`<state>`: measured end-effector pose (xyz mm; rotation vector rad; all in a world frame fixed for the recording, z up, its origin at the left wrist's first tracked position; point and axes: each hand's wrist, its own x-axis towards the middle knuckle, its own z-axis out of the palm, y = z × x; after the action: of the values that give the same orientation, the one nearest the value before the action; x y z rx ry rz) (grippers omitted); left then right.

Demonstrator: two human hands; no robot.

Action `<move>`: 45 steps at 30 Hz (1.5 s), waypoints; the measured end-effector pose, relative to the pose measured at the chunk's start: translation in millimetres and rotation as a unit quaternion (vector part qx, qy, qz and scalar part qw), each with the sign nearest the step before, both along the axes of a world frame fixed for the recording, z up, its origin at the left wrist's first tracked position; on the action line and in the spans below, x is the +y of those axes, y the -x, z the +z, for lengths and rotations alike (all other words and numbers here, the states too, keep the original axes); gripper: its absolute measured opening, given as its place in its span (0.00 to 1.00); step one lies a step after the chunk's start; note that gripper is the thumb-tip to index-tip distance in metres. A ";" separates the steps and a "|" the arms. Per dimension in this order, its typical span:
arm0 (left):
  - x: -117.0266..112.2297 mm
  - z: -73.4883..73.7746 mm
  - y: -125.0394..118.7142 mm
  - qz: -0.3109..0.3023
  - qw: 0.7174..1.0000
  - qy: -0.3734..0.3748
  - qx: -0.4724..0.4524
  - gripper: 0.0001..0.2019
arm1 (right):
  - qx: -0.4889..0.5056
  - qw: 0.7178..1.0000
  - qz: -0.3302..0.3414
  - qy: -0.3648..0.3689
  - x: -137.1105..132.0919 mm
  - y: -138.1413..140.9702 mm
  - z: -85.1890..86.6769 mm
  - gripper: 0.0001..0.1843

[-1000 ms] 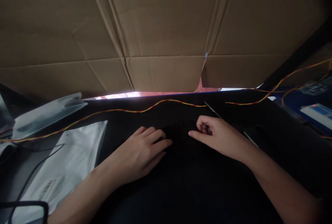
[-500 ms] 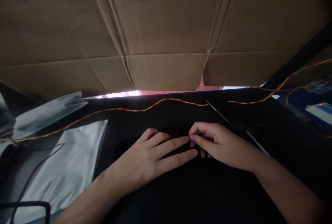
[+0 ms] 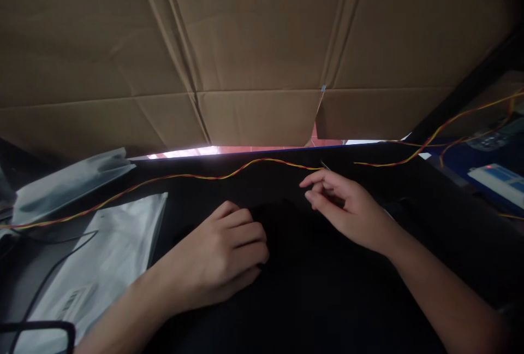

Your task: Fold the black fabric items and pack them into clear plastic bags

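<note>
Fingers (image 3: 248, 234) of the left hand (image 3: 223, 258) curled under; right hand (image 3: 356, 214) loosely spread, thumb and forefinger parted.
Left hand low over the black desk (image 3: 192, 193); too dark to tell whether it grips anything. Red-and-yellow wire (image 3: 262, 159) crosses the desk beyond both hands, passing near the right. White bag (image 3: 118, 245) left of the left hand, cloudy pouch (image 3: 73, 184) behind it, cardboard (image 3: 262, 31) at back, white box (image 3: 501, 182) far right.

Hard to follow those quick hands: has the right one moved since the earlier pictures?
Yes. Judged against the red-and-yellow wire, the right hand has moved forward, now lying closer to it.
</note>
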<state>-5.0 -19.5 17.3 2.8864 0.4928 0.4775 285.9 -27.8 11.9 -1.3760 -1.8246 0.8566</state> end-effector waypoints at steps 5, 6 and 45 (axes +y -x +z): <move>2.6 2.3 1.5 0.028 0.988 0.129 0.083 0.08 | -0.105 0.982 0.154 0.008 -6.0 7.4 3.7 0.06; 2.2 2.6 1.2 0.026 0.985 0.146 0.087 0.08 | -0.123 0.977 0.175 0.011 -6.5 8.0 3.6 0.06; -0.5 5.4 0.5 0.006 0.996 0.087 -0.002 0.08 | -0.085 0.980 0.170 -0.056 -5.0 8.2 2.7 0.05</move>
<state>-5.5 -20.0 22.8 2.7170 0.5227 0.4186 277.7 -32.8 14.6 -1.1121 -2.2469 0.8082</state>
